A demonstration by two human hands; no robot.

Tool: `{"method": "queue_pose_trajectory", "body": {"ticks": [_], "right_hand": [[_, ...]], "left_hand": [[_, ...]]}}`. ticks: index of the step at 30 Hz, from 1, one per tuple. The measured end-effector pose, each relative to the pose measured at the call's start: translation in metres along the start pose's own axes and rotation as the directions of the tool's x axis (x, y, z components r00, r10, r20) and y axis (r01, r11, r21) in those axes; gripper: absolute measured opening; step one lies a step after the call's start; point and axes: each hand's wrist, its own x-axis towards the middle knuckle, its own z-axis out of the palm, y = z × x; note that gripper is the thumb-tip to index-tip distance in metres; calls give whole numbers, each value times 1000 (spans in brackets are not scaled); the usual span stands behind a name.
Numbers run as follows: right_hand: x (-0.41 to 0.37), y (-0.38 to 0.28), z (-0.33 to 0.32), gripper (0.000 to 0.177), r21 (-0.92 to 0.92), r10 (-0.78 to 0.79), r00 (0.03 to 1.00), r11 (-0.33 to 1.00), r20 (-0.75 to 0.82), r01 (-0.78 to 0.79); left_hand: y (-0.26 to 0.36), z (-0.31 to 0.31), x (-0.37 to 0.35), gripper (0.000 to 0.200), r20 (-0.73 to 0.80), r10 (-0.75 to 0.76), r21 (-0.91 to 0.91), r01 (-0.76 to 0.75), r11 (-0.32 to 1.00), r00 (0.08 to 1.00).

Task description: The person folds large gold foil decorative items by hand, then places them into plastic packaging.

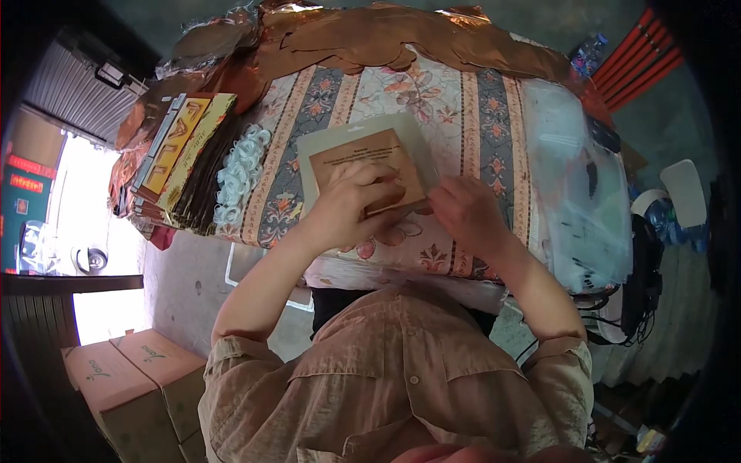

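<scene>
A brown card (351,154) with small dark print lies on a pale sheet or sleeve (309,143) that has a hang hole at its top. Both rest at a tilt on the flowered cloth of the table. My left hand (355,202) lies over the card, its fingers curled on the face and the thumb near the lower edge. Close by, my right hand (469,212) has its fingertips pinched together at the lower right corner of the card and sheet. Whatever those fingertips hold is too small to make out.
Left of the card are a coil of white loops (241,174) and a row of yellow printed packets (181,147). Coppery foil sheets (347,38) cover the far edge. Clear plastic bags (579,185) lie at right. Cardboard boxes (127,370) stand on the floor at left.
</scene>
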Motion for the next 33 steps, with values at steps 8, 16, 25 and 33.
{"method": "queue_pose_trajectory", "body": {"ticks": [8, 16, 25, 33], "right_hand": [[-4, 3, -17, 12, -5, 123, 989, 992, 78, -123], [10, -31, -20, 12, 211, 28, 1000, 977, 13, -30], [31, -55, 5, 22, 64, -73, 996, 996, 50, 70], [14, -26, -15, 16, 83, -62, 998, 995, 19, 60]], "left_hand": [[-11, -14, 22, 22, 177, -240, -648, 297, 702, 954], [-50, -27, -2, 29, 7, 35, -30, -34, 999, 999], [-53, -20, -7, 31, 14, 29, -2, -29, 1000, 999], [-48, -23, -6, 35, 29, -16, -19, 16, 1000, 999]]}}
